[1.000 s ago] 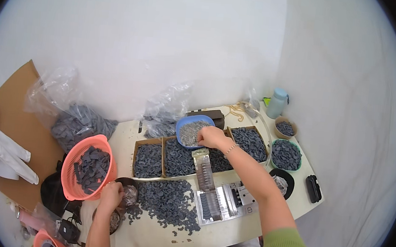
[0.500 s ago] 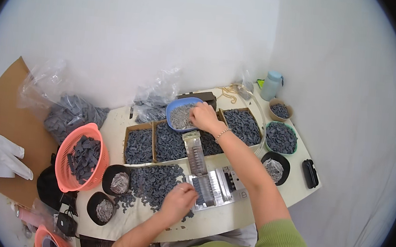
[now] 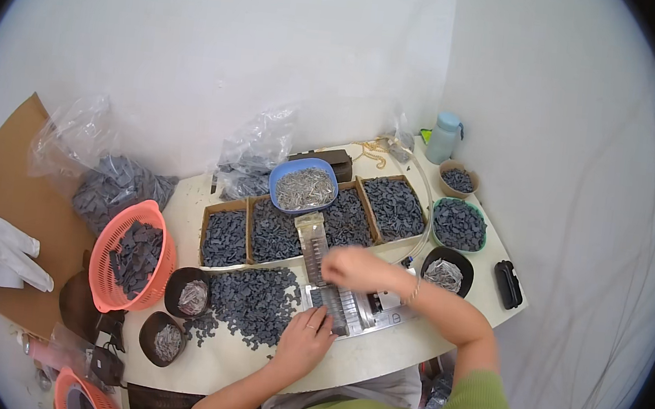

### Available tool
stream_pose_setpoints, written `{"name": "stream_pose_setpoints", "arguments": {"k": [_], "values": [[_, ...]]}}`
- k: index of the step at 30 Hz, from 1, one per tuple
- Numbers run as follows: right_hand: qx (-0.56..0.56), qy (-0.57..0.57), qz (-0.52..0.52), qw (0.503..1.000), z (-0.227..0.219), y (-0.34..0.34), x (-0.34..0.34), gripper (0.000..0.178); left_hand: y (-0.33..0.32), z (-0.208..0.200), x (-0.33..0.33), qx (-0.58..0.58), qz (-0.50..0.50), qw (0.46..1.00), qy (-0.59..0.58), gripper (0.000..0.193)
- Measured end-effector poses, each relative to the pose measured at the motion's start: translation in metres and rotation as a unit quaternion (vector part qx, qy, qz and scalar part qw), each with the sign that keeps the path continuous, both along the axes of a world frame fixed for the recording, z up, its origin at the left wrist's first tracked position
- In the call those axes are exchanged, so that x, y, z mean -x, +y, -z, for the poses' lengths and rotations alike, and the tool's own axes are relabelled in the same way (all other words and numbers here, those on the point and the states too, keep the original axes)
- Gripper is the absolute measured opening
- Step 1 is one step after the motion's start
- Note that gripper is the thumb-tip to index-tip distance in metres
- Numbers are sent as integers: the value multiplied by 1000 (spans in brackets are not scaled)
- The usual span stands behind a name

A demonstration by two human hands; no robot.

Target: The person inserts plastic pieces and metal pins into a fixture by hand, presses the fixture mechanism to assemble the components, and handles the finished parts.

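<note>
A metal jig [image 3: 365, 309] with a row of dark grey parts stands at the table's front. My left hand [image 3: 305, 340] lies at its left edge, fingers stretched and apart against the row. My right hand [image 3: 359, 269] is just above the jig, fingertips pinched together; anything between them is too small to make out. A ribbed clear strip [image 3: 313, 244] runs from the jig toward the back, its near end partly behind my right hand. Beyond it, a blue tray [image 3: 272, 185] holds many small metal pins, resting over the boxes of grey parts.
Cardboard boxes [image 3: 248, 232] hold small grey pieces; a loose pile [image 3: 255, 304] lies left of the jig. Black bowls [image 3: 162, 340] of pins, a coral basket [image 3: 105, 262], a green bowl [image 3: 484, 237] and a blue bottle [image 3: 445, 137] stand around. A clear hose [image 3: 428, 190] curves at right.
My right hand has come back from the pins in the blue tray to above the jig. My left hand has shifted slightly, its fingers now stretched onto the jig's edge.
</note>
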State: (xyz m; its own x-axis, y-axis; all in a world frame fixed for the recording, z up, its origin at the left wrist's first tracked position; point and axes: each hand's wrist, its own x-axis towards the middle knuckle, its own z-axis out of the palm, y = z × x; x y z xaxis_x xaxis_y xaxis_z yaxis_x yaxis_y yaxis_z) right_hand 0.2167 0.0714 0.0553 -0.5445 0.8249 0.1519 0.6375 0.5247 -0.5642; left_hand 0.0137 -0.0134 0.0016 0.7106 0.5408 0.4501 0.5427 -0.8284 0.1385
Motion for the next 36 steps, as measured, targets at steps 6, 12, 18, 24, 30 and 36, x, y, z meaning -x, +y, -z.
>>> {"name": "stream_pose_setpoints", "arguments": {"k": [6, 12, 18, 24, 30, 36], "values": [[-209, -57, 18, 976, 52, -45, 11, 9, 10, 1, 5, 26, -36, 999, 4, 47], [-210, -38, 29, 977, 57, -54, 7, 21, 25, -3, 15, 128, -42, 988, -72, 50], [-209, -68, 50, 974, 49, -62, -2, 33, 25, 7, 7, 73, -13, 997, -10, 59], [-270, -177, 38, 946, 50, -67, 6, 36, 27, 2, 6, 77, -19, 997, 16, 67], [-252, -200, 51, 946, 46, -73, 10, 39, 22, 6, 4, 80, -20, 995, 47, 68], [-264, -178, 47, 947, 46, -81, 6, 41, 7, 6, 7, 102, -2, 994, 28, 65]]}}
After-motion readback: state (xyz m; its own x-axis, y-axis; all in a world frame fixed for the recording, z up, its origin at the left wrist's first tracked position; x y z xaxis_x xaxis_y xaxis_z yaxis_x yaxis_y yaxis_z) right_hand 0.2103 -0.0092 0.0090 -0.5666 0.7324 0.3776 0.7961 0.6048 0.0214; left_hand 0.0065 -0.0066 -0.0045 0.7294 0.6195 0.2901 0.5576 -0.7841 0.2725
